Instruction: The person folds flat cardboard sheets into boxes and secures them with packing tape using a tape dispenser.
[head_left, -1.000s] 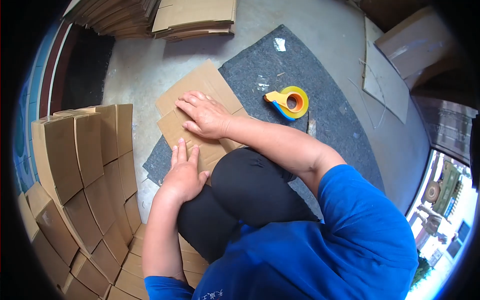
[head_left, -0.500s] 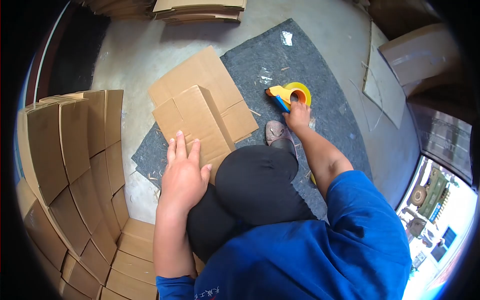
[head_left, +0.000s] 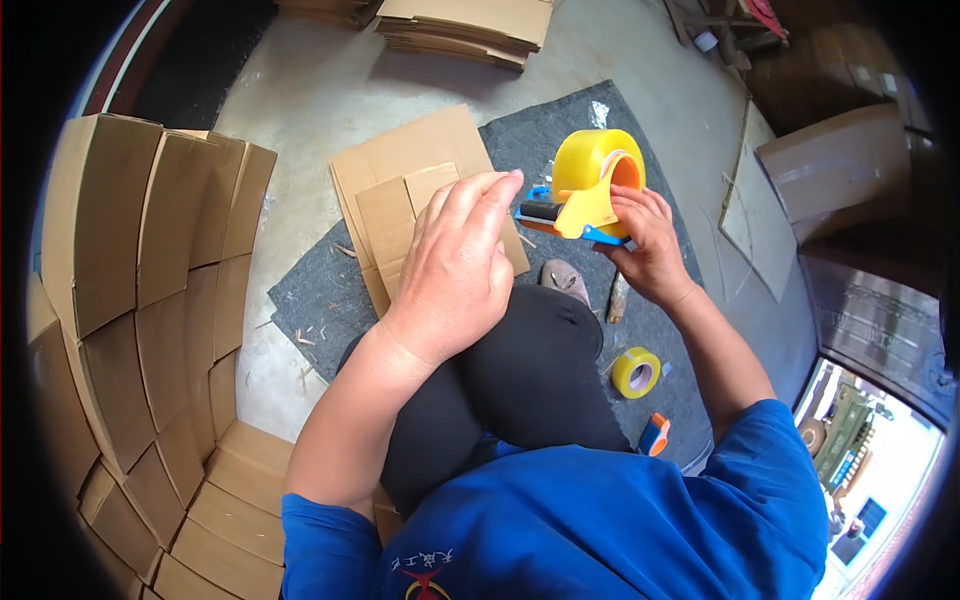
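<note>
My right hand (head_left: 645,245) grips a yellow tape dispenser (head_left: 590,185) with a blue blade, held up in front of me. My left hand (head_left: 455,265) is raised beside it, fingers together and reaching toward the dispenser's front end, holding nothing that I can see. Below the hands a flattened cardboard box (head_left: 400,190) lies on a grey felt mat (head_left: 320,290) on the floor. My knee in black trousers (head_left: 520,370) sits under the left wrist.
Assembled cardboard boxes (head_left: 150,260) are stacked in a wall at the left. Flat cardboard stacks (head_left: 470,25) lie at the top. A spare yellow tape roll (head_left: 637,372) and an orange-blue object (head_left: 653,435) rest on the mat at my right. A large box (head_left: 840,165) stands at the right.
My right hand has picked the tape dispenser up off the mat and brought it in front of me. My left hand has left the flat box and risen toward the dispenser.
</note>
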